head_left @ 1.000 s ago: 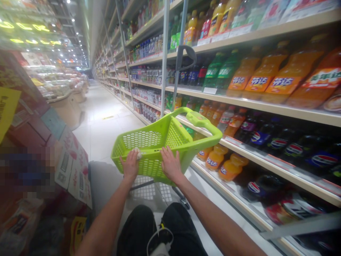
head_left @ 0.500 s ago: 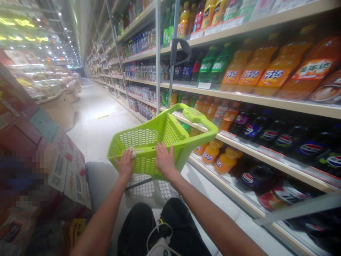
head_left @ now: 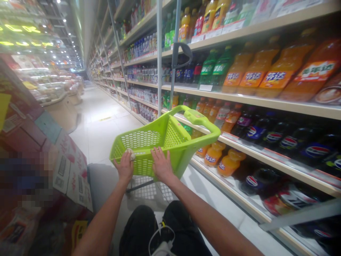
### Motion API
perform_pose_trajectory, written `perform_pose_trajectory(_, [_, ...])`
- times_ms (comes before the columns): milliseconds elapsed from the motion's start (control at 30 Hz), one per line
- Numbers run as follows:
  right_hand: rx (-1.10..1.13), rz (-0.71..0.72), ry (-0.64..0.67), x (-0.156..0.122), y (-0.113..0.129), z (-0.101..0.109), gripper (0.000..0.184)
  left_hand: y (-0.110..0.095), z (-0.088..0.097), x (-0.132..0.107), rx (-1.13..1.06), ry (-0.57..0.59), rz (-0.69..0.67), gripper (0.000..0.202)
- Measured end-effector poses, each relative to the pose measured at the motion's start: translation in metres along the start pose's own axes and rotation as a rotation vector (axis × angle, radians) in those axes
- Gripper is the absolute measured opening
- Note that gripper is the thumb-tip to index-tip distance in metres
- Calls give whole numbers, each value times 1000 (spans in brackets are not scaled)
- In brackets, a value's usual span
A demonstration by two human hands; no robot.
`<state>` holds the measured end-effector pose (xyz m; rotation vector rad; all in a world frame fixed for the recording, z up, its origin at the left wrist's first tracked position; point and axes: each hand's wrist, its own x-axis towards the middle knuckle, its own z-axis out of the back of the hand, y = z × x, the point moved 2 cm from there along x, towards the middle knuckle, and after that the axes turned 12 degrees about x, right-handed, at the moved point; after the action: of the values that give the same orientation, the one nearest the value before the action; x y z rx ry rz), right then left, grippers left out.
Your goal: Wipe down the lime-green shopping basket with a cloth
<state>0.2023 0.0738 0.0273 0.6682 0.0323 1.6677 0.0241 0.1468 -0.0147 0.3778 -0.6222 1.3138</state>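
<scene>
A lime-green plastic shopping cart (head_left: 145,167) with perforated sides stands in front of my knees, its handle towards the right. My left hand (head_left: 124,168) is at the near rim by the cart's left end, fingers closed on a small crumpled whitish cloth (head_left: 131,153) pressed against the rim. My right hand (head_left: 162,166) lies on the same rim, nearer the middle, fingers stretched over the edge and thumb apart. It touches the cart but holds no loose item. The inside of the cart is partly hidden by its near wall.
Shelves of drink bottles (head_left: 255,80) run along the right, close to the cart's handle. Printed cardboard boxes (head_left: 71,167) stand at the left. A tiled aisle (head_left: 98,121) stretches ahead. A white cable (head_left: 157,236) lies between my knees.
My right hand has slid a little to the left along the cart's rim. My left hand stays near the left end with the cloth. The whole view has shifted slightly.
</scene>
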Motion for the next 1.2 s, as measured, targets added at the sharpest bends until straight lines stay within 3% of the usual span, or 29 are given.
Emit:
perform_pose_trajectory(67, [-6,-12,-8,-1,-4,3,57,11,0,0,11,-2,21,38])
perform_pose_trajectory(233, [-13,-16,-46,-4,-13,12,54,44,-4,2,38,-49,220,39])
perform_pose_trajectory(333, [-14,-25,-50,-3,-12,14,53,34,-5,3,19,-35,188,41])
perform_pose_trajectory(533, [-14,-11,-39,-2,-4,19,50,-20,4,2,-5,97,-86,44])
perform_pose_trajectory(767, [-64,-19,-59,-2,-17,29,48,-9,10,6,107,194,-25,47])
perform_pose_trajectory(1033, [-111,14,9,-4,-14,20,47,-35,11,6,51,200,-148,48])
perform_pose_trajectory(1200, [-136,23,23,-5,-19,20,46,-2,13,8,54,168,-5,42])
